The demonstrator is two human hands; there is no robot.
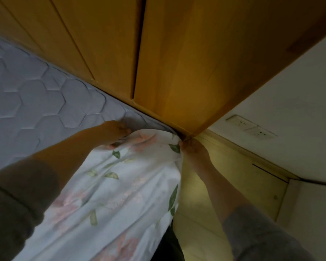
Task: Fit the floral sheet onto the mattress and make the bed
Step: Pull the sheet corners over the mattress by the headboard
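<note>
The floral sheet, white with pink flowers and green leaves, lies over the mattress corner beside the wooden headboard. The grey mattress with a hexagon quilt pattern is bare to the left. My left hand grips the sheet's edge on top of the mattress. My right hand grips the sheet at the corner, down by the headboard's end, with its fingertips hidden in the fabric.
The tall wooden headboard runs along the mattress's far side. To the right stand a white wall with two sockets, a pale wooden bedside surface, and a skirting strip.
</note>
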